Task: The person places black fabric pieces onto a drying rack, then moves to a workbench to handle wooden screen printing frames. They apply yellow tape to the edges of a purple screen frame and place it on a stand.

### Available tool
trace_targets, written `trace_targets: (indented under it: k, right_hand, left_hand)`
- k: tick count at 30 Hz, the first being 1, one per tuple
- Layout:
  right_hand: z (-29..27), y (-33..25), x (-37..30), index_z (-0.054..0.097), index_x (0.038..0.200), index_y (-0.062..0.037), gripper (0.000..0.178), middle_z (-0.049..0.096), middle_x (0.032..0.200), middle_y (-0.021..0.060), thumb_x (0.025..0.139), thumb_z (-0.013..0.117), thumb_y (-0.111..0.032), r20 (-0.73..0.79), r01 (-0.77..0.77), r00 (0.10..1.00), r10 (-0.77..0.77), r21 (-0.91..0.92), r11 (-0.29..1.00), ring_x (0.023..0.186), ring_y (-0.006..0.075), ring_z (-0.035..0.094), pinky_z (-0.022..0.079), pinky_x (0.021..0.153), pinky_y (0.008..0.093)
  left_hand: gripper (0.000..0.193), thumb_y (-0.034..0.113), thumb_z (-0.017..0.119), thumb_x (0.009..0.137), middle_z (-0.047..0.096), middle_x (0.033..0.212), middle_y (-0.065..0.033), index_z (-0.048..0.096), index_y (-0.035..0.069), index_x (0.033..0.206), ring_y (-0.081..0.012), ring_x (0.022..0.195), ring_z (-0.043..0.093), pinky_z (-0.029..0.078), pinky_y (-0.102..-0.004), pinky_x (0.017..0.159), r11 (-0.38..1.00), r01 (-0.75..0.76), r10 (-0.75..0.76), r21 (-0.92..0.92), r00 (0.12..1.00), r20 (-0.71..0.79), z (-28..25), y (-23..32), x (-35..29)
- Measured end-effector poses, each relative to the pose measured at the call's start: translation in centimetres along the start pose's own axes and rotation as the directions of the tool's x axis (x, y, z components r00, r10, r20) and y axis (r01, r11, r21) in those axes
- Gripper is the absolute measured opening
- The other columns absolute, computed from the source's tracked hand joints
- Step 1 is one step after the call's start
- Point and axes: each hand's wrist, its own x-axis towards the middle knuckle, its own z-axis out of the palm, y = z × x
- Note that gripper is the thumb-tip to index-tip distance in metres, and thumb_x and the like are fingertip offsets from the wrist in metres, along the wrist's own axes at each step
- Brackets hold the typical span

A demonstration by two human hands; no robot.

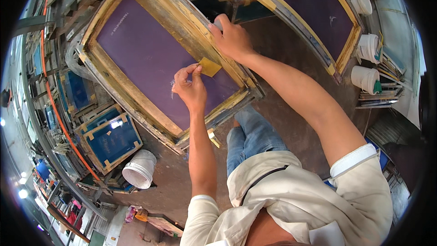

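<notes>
White Buckets (pixel 364 80) Flank Brown Floor (pixel 166 198)

At right, three buckets stand in a row near a purple screen (pixel 314 11) set in a wooden frame (pixel 348 50); a green item (pixel 377 87) shows at the rim of the nearest. At left, a fourth bucket (pixel 139 171) sits beside a blue screen (pixel 111 141) with taped edges, more frames (pixel 76 91) crowding behind. An orange line (pixel 43 57) runs past them, and lamps (pixel 23 194) glow at the far edge.
</notes>
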Motion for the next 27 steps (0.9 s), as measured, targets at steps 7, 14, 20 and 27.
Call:
trace_targets:
  k: [7,14,20,27]
  right_hand:
    - [-0.5,-0.2,0.0,0.052,0.113,-0.0108,0.03,0.069,0.086,0.0252,0.1,0.052,-0.038,0.066,-0.002,0.998,-0.001,0.038,0.999,0.082,0.0493,0.065,0.049,0.07,0.0566]
    - [-0.8,-1.0,-0.1,0.049,0.111,-0.0108,0.029,0.069,0.086,0.0256,0.099,0.053,-0.037,0.085,-0.038,0.996,0.038,0.001,0.999,0.083,0.049,0.065,0.05,0.072,0.059]
    - [-1.1,-1.3,0.2,0.05,0.112,-0.0106,0.028,0.068,0.083,0.025,0.099,0.053,-0.036,0.081,-0.038,0.996,0.039,-0.015,0.999,0.08,0.0484,0.065,0.05,0.07,0.0579]
    - [-0.9,-1.2,0.1,0.051,0.114,-0.0118,0.029,0.069,0.083,0.0225,0.1,0.052,-0.038,0.064,-0.026,0.998,0.029,-0.04,0.999,0.08,0.0468,0.066,0.05,0.069,0.0574]
  left_hand:
    - [0.006,0.006,0.079,0.08,0.074,0.083,-0.003,0.073,0.007,0.081,-0.0194,0.086,0.066,0.051,-0.0335,0.079,0.977,-0.208,0.187,-0.051,0.946,-0.263,-3.9,3.6,7.9]
    - [0.01,0.011,0.078,0.086,0.073,0.09,-0.007,0.074,0.002,0.088,-0.0175,0.089,0.065,0.05,-0.0304,0.084,0.943,-0.321,0.331,0.088,0.874,-0.355,-9.9,9.1,16.6]
    - [0.017,0.012,0.077,0.088,0.073,0.09,-0.0096,0.073,-0.003,0.092,-0.0148,0.084,0.065,0.051,-0.0289,0.08,0.922,-0.364,0.379,0.133,0.772,-0.511,-15.2,12.7,22.5]
    - [0.012,0.01,0.076,0.088,0.072,0.093,-0.0074,0.073,-0.002,0.091,-0.0146,0.081,0.063,0.051,-0.0285,0.074,0.929,-0.369,0.271,-0.016,0.71,-0.65,-20.7,16.9,26.4]
